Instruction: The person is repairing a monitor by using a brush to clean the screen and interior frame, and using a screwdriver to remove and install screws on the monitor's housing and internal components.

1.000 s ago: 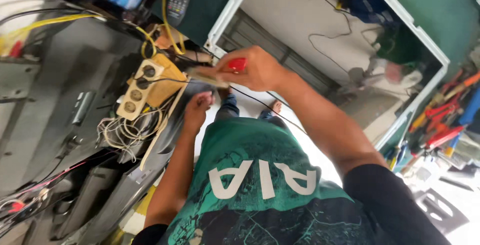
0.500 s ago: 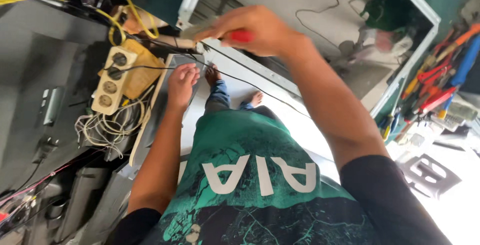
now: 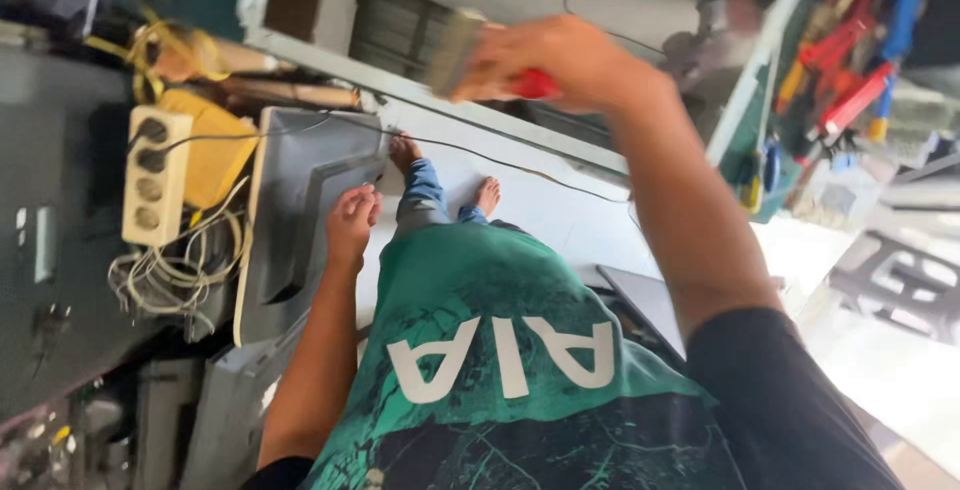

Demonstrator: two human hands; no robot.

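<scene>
The right hand (image 3: 560, 60) is closed around a red-handled brush (image 3: 470, 55), bristles projecting beyond the knuckles. The left hand (image 3: 350, 225) rests on the edge of a grey panel (image 3: 300, 210), fingers loosely curled and holding nothing. A cream power strip (image 3: 152, 178) lies well beyond the left hand, with loose cables (image 3: 175, 270) just beside it.

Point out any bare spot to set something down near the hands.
Bare: pale floor between the feet and white frame. Crowded: power strip and wire tangle left of the left hand; tools beyond the right hand.
</scene>
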